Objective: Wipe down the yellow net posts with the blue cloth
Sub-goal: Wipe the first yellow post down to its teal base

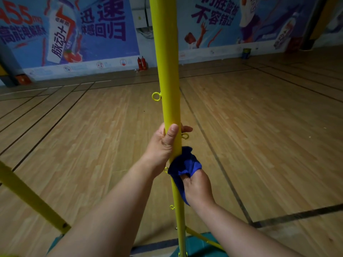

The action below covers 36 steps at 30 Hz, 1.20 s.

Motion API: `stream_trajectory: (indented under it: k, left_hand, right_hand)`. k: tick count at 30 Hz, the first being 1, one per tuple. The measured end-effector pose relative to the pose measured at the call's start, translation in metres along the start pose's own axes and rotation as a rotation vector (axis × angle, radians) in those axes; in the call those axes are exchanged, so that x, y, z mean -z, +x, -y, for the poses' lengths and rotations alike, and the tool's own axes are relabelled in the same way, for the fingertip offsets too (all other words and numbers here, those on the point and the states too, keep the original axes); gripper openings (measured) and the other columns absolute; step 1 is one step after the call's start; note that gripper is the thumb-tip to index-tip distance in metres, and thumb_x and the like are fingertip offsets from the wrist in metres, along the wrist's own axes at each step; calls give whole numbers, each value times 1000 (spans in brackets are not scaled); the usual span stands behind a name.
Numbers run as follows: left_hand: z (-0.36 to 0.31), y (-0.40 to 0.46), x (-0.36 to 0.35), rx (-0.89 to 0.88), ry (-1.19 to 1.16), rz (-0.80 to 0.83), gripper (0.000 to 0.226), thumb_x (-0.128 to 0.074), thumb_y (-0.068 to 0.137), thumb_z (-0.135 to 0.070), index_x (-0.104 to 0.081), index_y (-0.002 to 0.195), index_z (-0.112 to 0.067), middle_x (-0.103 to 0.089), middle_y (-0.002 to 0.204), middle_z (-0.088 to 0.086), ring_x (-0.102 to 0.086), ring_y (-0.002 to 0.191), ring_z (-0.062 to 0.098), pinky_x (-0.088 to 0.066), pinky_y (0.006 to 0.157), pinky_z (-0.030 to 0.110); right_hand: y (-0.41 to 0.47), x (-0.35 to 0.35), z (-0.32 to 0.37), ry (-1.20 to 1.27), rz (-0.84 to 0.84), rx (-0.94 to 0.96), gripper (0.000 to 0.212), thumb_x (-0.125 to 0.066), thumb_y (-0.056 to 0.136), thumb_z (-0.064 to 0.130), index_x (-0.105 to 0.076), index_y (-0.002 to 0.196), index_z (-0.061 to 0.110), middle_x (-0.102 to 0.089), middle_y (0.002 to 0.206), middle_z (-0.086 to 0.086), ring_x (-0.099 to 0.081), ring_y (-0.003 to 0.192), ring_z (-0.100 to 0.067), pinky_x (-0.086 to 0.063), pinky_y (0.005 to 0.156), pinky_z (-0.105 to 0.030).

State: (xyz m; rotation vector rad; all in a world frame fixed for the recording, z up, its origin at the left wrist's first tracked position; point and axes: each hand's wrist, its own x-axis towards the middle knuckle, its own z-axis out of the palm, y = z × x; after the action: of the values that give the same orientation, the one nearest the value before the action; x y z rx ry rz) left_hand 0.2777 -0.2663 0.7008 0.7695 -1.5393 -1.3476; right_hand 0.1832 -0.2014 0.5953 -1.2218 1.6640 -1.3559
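Here, left hand (pixel 164 145): wrapped around the yellow net post (pixel 168 75), thumb lying up the near face, fingertips showing past the far side; a firm grip on the bare pole.
Right hand (pixel 197 186): just below the left one, fingers curled into the blue cloth (pixel 185 166) and pressing it against the right side of the post.
Blue cloth: bunched, dark blue, touching the post between the two hands and trailing down along the pole under the right palm.
Post: upright, centre of view, running from the top edge down to a green base (pixel 200 245); small yellow rings (pixel 156 96) stick out from its sides at several heights.
Second yellow bar (pixel 27 199): slants across the lower left corner, apart from the hands.
Wall banner (pixel 65 32): blue advertisement showing a drink bottle; readable writing includes "455", "脉动+" on the bottle, and large characters "迅速" and "回归".
Right banner (pixel 215 13): "不容错过" can be read; the line above it is cut off.
Floor (pixel 92 127): wood-pattern court with dark lines.
Fire extinguishers (pixel 142 63): two red ones standing against the wall.
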Motion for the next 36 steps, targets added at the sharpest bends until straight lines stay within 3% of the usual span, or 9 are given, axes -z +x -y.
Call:
stream_trajectory:
  k: [3,6,9,16,23,28,30,32,36]
  left_hand:
    - [2,1,1,-17,27,-5,99,-64,51,-93,-57,106,-11,-76,106,0,-66,89,7,-56,72,22]
    - [4,1,2,-24,50,1,99,-62,52,-93,-58,107,-10,-76,108,2,-65,91,8,-54,73,20]
    - [4,0,2,-19,16,8,104,-65,53,-90,-55,112,-5,-75,106,2,-66,92,8,-55,70,21]
    - [8,-1,2,4,-77,19,89,-72,57,-82,-58,105,-8,-72,105,9,-68,105,28,-57,94,44]
    - [10,1,1,10,-86,24,91,-72,54,-84,-58,106,-10,-73,105,5,-69,100,23,-57,91,40]
    - [11,2,5,-24,-39,47,87,-65,57,-87,-59,105,-14,-74,102,-1,-66,95,10,-55,78,27]
    - [11,2,5,-44,-3,48,88,-61,55,-91,-60,102,-16,-73,100,-3,-64,96,9,-55,77,27]
    - [11,2,5,-61,26,43,89,-59,54,-93,-60,100,-18,-73,97,-4,-65,96,9,-52,86,33]
    - [12,3,6,-68,48,50,85,-56,54,-94,-60,98,-22,-73,95,-5,-66,94,7,-47,88,34]
  right_hand:
    - [0,5,-10,-47,71,-45,17,-58,97,4,-65,105,18,-71,97,0,-66,93,-22,-56,88,-42]
    - [1,12,-15,-219,80,39,12,-56,101,12,-67,99,9,-59,79,5,-56,73,-11,-47,73,-30]
    - [4,16,-6,-235,53,114,17,-55,101,14,-68,104,4,-57,80,6,-54,74,-11,-43,68,-25]
    - [12,10,39,187,-1,237,15,-63,94,15,-65,109,17,-72,106,1,-67,102,-26,-54,95,-52]
    - [11,-1,37,273,-16,332,15,-62,90,29,-62,105,25,-67,100,20,-65,97,-6,-51,85,-23]
    - [8,-13,12,240,-21,357,26,-63,87,10,-65,94,35,-66,97,9,-64,95,-11,-55,88,-31]
    - [6,-16,-2,235,-3,300,23,-62,83,-4,-64,92,17,-68,95,-1,-65,90,-13,-55,83,-24]
    - [-1,-19,-13,202,16,234,19,-62,78,-3,-62,89,13,-66,89,-12,-63,87,-21,-55,81,-30]
    - [-4,-25,-45,114,16,23,39,-66,86,3,-53,82,39,-58,80,6,-55,74,-11,-46,73,-13]
